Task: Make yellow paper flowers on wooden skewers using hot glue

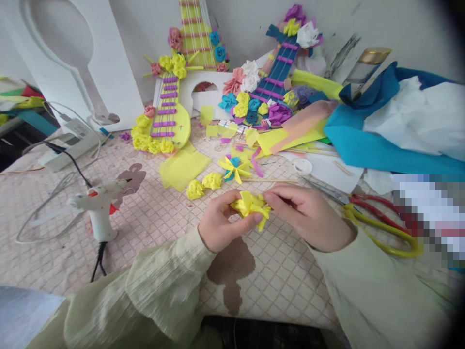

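Note:
A yellow paper flower (250,204) is held above the checked tablecloth, near the middle of the view. My left hand (225,220) grips it from the left, with the thumb across its front. My right hand (303,213) pinches at its right edge, fingers closed together; part of the flower there is hidden. Just beyond lie two finished-looking yellow paper roses, one rose (195,189) left of the other rose (211,181). A yellow star-shaped paper piece (237,169) rests over a blue one behind them.
A white glue gun (100,206) stands at left, with cords running to a power strip (72,145). Scissors (381,228) with red and yellow handles lie at right. Decorated paper guitars (169,114) and blue crepe paper (356,131) fill the back.

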`<state>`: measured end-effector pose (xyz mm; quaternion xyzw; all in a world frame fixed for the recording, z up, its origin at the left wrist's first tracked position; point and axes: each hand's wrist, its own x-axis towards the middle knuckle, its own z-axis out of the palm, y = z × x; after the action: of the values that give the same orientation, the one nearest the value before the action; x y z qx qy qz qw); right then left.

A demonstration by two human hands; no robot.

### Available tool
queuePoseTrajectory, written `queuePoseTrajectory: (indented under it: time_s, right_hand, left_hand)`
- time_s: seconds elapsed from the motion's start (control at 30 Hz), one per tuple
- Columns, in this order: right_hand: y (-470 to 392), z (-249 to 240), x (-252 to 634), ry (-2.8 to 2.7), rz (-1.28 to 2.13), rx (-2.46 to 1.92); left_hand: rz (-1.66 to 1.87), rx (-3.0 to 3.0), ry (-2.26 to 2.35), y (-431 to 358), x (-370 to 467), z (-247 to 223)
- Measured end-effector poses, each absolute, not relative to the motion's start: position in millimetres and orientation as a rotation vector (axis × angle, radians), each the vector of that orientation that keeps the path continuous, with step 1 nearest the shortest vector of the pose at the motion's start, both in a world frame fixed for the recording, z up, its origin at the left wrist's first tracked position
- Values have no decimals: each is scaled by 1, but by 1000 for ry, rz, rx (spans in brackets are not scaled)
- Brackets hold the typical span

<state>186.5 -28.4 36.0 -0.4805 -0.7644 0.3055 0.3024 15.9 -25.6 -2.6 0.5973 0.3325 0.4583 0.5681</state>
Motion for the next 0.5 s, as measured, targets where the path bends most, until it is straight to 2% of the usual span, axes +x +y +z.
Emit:
queuePoseTrajectory:
  time_s: [0.5]
  right_hand:
    - [-30, 39, 186, -1920, 889, -1339]
  left_hand:
    - [1059, 1408, 835, -26, 16, -5]
